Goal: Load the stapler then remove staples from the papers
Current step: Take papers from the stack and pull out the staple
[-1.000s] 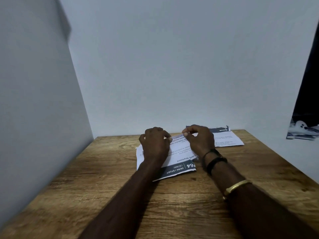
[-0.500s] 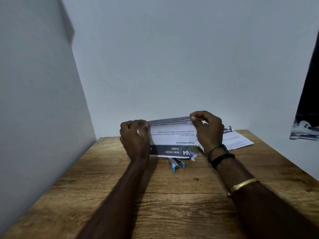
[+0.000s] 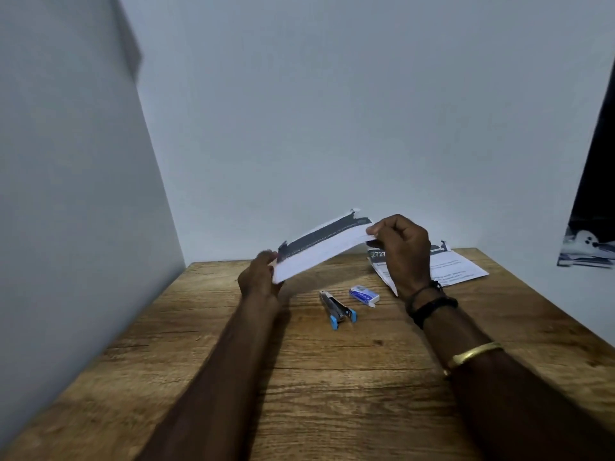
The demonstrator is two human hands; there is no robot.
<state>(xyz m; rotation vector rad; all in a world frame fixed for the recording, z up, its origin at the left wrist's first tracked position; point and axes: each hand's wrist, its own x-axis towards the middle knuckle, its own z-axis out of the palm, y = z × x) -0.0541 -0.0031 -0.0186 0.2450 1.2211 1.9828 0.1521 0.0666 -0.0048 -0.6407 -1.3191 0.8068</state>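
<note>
The small silver stapler with blue ends lies mid-table, a blue-and-white staple box just beside it. Above them, the left hand and right hand pinch the white dark-banded printed sheets, likely clearing access for loading.

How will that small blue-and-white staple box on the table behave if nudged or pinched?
The staple box is small and lies flat on the wooden table, so a nudge would probably slide it rather than tip or roll it. It looks like thin card with a flap sticking out at one end, so a hard pinch might crush it or spill what is inside.
</note>
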